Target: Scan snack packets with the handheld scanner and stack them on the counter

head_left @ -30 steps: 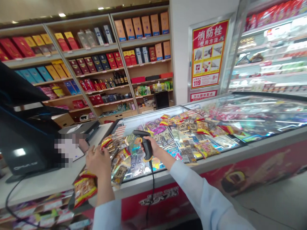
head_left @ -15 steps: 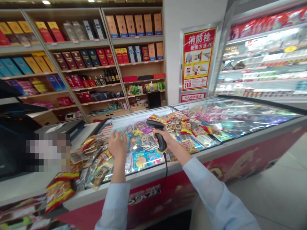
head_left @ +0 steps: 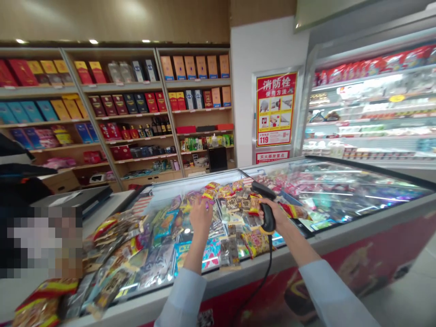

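Observation:
A black barcode scanner [head_left: 268,219] with yellow trim is gripped by its handle in my right hand [head_left: 279,219]. Its head points up and left over the freezer's glass top, and a black cord hangs from the handle. My left hand [head_left: 200,215] reaches over the glass with loosely parted fingers and nothing visible in them. Just beyond its fingertips is a red-and-yellow snack packet [head_left: 211,190]. Small brown-labelled packets [head_left: 232,204] lie between the two hands. Nearer the front edge are a yellow-and-pink snack bag [head_left: 256,243] and dark clear-wrapped packets [head_left: 229,250].
The glass-topped chest freezer [head_left: 344,240] stretches across in front. More snack packets [head_left: 117,227] are heaped at its left end, beside a counter with a black flat device [head_left: 73,200]. Shelves of boxes [head_left: 136,116] stand behind; a lit refrigerated display [head_left: 371,109] is at right.
My left hand has moved right, towards the packets in the middle. My right hand has carried the scanner to the right. The view has tilted up and shifted right.

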`<action>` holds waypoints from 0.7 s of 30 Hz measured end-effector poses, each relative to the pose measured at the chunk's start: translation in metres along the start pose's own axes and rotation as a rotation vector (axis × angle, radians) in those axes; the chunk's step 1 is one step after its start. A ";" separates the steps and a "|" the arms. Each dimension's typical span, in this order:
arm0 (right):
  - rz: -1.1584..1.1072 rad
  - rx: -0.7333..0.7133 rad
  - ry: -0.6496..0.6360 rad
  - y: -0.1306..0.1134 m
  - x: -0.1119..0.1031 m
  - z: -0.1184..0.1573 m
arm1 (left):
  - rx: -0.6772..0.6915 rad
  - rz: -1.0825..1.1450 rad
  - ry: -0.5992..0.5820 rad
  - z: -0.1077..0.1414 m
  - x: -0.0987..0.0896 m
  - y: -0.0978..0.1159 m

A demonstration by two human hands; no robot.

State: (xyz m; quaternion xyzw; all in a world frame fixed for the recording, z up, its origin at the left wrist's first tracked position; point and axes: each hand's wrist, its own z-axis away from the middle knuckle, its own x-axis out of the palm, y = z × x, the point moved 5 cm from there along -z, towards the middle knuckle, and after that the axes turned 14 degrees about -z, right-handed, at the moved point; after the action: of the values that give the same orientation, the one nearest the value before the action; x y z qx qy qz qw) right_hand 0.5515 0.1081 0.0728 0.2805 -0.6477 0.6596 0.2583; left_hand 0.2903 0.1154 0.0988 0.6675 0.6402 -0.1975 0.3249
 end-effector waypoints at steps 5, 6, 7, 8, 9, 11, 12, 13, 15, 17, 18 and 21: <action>-0.070 0.047 0.044 0.015 -0.043 -0.016 | 0.106 0.052 -0.213 0.006 0.053 0.056; -0.100 0.050 0.051 0.021 -0.051 -0.019 | 0.133 0.052 -0.267 0.008 0.064 0.064; -0.126 0.048 0.068 0.026 -0.059 -0.022 | 0.165 0.048 -0.320 0.011 0.074 0.072; -0.134 0.064 0.076 0.031 -0.065 -0.024 | 0.202 0.043 -0.371 0.014 0.084 0.078; -0.143 0.080 0.087 0.036 -0.070 -0.025 | 0.246 0.036 -0.419 0.018 0.093 0.082; -0.167 0.104 0.099 0.043 -0.077 -0.027 | 0.336 0.011 -0.505 0.025 0.107 0.088; -0.180 0.108 0.104 0.045 -0.079 -0.027 | 0.368 -0.005 -0.537 0.028 0.112 0.089; -0.186 0.117 0.108 0.046 -0.081 -0.027 | 0.388 -0.019 -0.557 0.031 0.115 0.089; -0.168 0.157 0.114 0.048 -0.082 -0.026 | 0.390 -0.036 -0.565 0.032 0.117 0.087; -0.139 0.199 0.114 0.050 -0.082 -0.026 | 0.371 -0.044 -0.554 0.032 0.115 0.085; -0.132 0.206 0.111 0.051 -0.082 -0.026 | 0.358 -0.048 -0.552 0.031 0.114 0.085; -0.149 0.144 0.103 0.048 -0.082 -0.028 | 0.297 -0.016 -0.539 0.029 0.113 0.083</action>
State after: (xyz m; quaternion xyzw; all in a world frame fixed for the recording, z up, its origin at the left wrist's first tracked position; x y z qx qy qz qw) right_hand 0.5748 0.1364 -0.0192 0.3116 -0.5618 0.6969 0.3187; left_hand 0.3877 0.1805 0.0160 0.6262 0.5001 -0.4613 0.3807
